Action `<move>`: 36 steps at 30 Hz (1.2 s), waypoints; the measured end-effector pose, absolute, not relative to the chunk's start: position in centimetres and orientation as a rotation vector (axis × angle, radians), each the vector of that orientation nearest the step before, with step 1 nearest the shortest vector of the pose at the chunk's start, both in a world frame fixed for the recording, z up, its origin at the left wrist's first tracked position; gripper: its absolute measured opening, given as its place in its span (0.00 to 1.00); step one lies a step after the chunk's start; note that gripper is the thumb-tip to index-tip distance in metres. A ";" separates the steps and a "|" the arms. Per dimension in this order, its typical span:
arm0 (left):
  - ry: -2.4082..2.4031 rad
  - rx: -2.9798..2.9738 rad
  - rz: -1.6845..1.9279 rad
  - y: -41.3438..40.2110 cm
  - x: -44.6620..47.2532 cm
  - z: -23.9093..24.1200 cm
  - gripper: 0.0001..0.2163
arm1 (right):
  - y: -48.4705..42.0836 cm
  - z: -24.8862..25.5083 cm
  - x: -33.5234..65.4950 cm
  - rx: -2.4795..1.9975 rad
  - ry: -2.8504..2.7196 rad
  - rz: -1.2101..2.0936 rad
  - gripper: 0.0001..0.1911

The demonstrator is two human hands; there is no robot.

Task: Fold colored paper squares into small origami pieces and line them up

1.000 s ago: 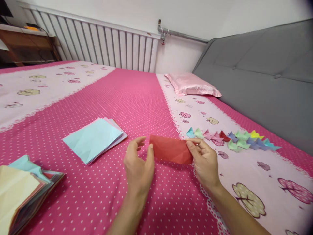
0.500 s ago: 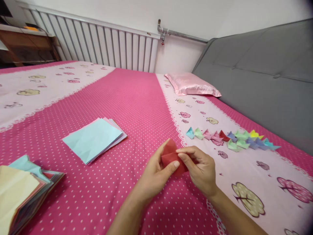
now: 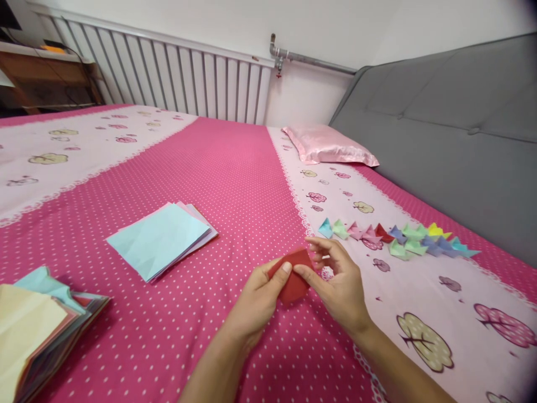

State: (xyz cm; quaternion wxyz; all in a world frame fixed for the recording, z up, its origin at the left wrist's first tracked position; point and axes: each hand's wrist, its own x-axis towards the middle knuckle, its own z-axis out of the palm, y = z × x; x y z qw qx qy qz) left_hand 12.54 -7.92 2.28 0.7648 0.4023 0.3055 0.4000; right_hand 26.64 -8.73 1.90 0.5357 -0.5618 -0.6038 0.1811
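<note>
Right hand (image 3: pixel 342 288) had lifted its fingers since the earlier frame: grip wide, thumb on red paper (image 3: pixel 296 288) above the bed (image 3: pixel 235 184). Left hand (image 3: pixel 255 299) pinched it, likely steadying the crease.

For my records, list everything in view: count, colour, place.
red paper: 1, red, centre
paper stack: 1, light blue top, centre left
paper pile: 1, cream top, lower left
folded paper pieces: over a dozen, mixed colours, right
bedspread: 1, pink and white, beneath
pillow: 1, pink, far side
headboard: 1, grey, right
radiator: 1, white, far wall
pipe: 1, grey, beside radiator
desk: 1, brown, upper left
orange item: 1, orange, on desk
dark item: 1, black, top left
left grip: 1, bare, holding red paper
right grip: 1, bare, touching red paper
forearms: 2, bare, lower centre
</note>
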 end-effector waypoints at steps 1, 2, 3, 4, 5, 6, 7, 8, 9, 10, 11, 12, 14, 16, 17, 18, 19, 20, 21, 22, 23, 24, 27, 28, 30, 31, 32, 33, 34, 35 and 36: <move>0.650 0.856 0.872 -7.9 12.5 2.2 0.14 | -8.6 2.0 26.6 -1.334 -1.461 0.479 0.20; 0.633 0.840 0.876 -7.9 12.4 2.2 0.14 | -8.6 2.1 26.6 -1.316 -1.483 0.557 0.18; 0.612 0.827 0.881 -7.9 12.4 2.2 0.14 | -8.6 2.2 26.5 -1.284 -1.498 0.653 0.15; 0.592 0.815 0.884 -7.9 12.3 2.1 0.14 | -8.6 2.3 26.5 -1.245 -1.497 0.753 0.12; 0.572 0.804 0.883 -7.9 12.3 2.1 0.14 | -8.7 2.4 26.4 -1.206 -1.480 0.848 0.10; 0.552 0.796 0.877 -7.9 12.3 2.0 0.13 | -8.8 2.4 26.3 -1.175 -1.447 0.936 0.09; 0.538 0.795 0.866 -8.0 12.3 1.9 0.13 | -8.9 2.4 26.2 -1.154 -1.404 1.009 0.08; 0.534 0.802 0.848 -8.0 12.3 1.9 0.13 | -9.0 2.4 26.1 -1.141 -1.356 1.065 0.07; 0.538 0.814 0.826 -8.1 12.4 1.8 0.12 | -9.1 2.4 26.1 -1.136 -1.311 1.107 0.07; 0.551 0.828 0.803 -8.1 12.4 1.7 0.12 | -9.2 2.4 26.1 -1.137 -1.270 1.131 0.07; 0.568 0.844 0.782 -8.1 12.5 1.6 0.11 | -9.2 2.3 26.1 -1.146 -1.233 1.137 0.07; 0.582 0.862 0.768 -8.2 12.6 1.5 0.10 | -9.2 2.3 26.1 -1.159 -1.199 1.130 0.07; 0.589 0.900 0.749 -8.1 12.7 1.4 0.09 | -9.1 2.1 26.1 -1.186 -1.131 1.105 0.08; 0.586 0.932 0.731 -8.0 12.7 1.4 0.09 | -9.1 2.1 26.1 -1.202 -1.065 1.083 0.10; 0.595 0.942 0.716 -7.9 12.7 1.4 0.10 | -9.1 2.0 26.1 -1.206 -1.035 1.077 0.10; 0.613 0.945 0.700 -7.9 12.7 1.4 0.10 | -9.0 2.0 26.2 -1.206 -1.005 1.073 0.10; 0.635 0.943 0.688 -7.8 12.6 1.5 0.11 | -9.0 2.0 26.2 -1.205 -0.974 1.070 0.10; 0.658 0.939 0.686 -7.7 12.5 1.5 0.11 | -9.0 2.0 26.2 -1.202 -0.944 1.067 0.11; 0.680 0.931 0.693 -7.6 12.5 1.5 0.12 | -8.9 2.0 26.3 -1.199 -0.919 1.057 0.10; 0.703 0.918 0.711 -7.5 12.4 1.5 0.12 | -8.9 2.0 26.4 -1.195 -0.902 1.041 0.10; 0.727 0.902 0.742 -7.4 12.4 1.5 0.13 | -8.8 2.1 26.5 -1.195 -0.895 1.021 0.10; 0.750 0.881 0.780 -7.3 12.4 1.5 0.13 | -8.7 2.1 26.6 -1.198 -0.898 1.004 0.10; 0.815 0.838 0.910 -7.0 12.4 1.3 0.12 | -8.6 2.3 26.8 -1.213 -0.933 1.056 0.10; 0.837 0.849 0.941 -6.9 12.4 1.2 0.13 | -8.6 2.3 26.8 -1.212 -0.940 1.111 0.10; 0.873 0.939 0.947 -6.7 12.4 0.8 0.14 | -8.6 2.3 26.8 -1.202 -0.940 1.217 0.11; 0.880 1.014 0.925 -6.7 12.4 0.7 0.14 | -8.6 2.2 26.8 -1.200 -0.939 1.252 0.13; 0.873 1.097 0.889 -6.7 12.4 0.5 0.15 | -8.6 2.1 26.9 -1.204 -0.940 1.273 0.14; 0.857 1.177 0.852 -6.6 12.4 0.3 0.15 | -8.5 2.1 26.9 -1.215 -0.944 1.285 0.15; 0.841 1.244 0.820 -6.6 12.4 0.3 0.16 | -8.5 2.0 26.9 -1.230 -0.947 1.295 0.14; 0.834 1.291 0.797 -6.7 12.3 0.2 0.16 | -8.4 1.9 27.0 -1.248 -0.947 1.301 0.13; 0.841 1.317 0.786 -6.7 12.3 0.2 0.16 | -8.4 1.9 27.0 -1.265 -0.943 1.304 0.12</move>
